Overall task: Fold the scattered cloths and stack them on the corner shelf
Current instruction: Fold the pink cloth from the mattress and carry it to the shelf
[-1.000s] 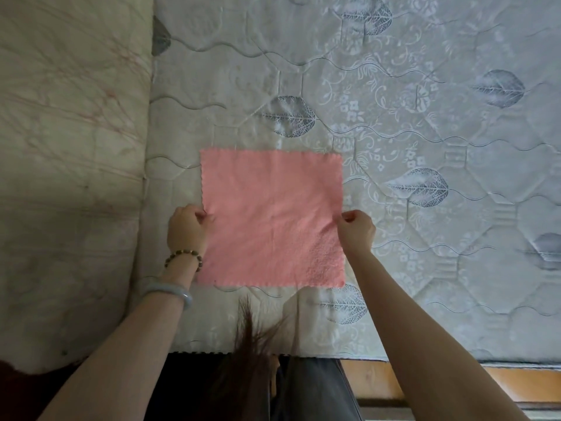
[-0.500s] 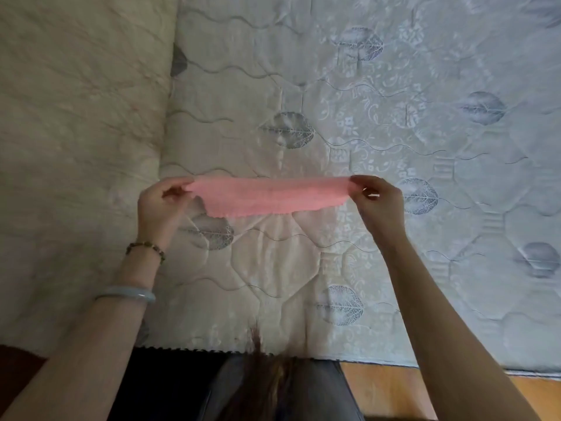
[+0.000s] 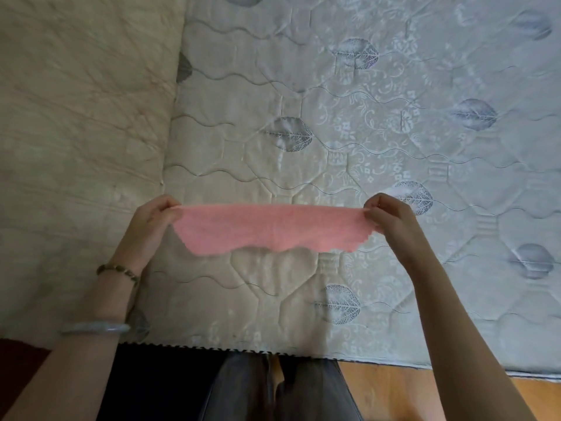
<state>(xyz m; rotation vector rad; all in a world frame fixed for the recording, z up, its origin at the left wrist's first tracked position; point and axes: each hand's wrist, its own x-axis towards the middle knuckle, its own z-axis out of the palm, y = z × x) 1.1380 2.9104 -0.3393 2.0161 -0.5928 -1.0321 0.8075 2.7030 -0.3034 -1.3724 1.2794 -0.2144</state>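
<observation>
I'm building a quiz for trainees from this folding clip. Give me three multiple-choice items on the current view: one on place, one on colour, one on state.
1. Where is the cloth?
A. Held up between both hands over the mattress
B. Lying flat on the wooden floor
C. Stacked on a shelf

2. What colour is the cloth?
A. Blue
B. Pink
C. White

3. How is the cloth held?
A. Crumpled in one fist
B. Draped over a wrist
C. Stretched by its ends

Key: 1 A, the left hand and right hand lift it above the mattress. 2 B, the cloth is pink. 3 C, each hand pinches one end.
</observation>
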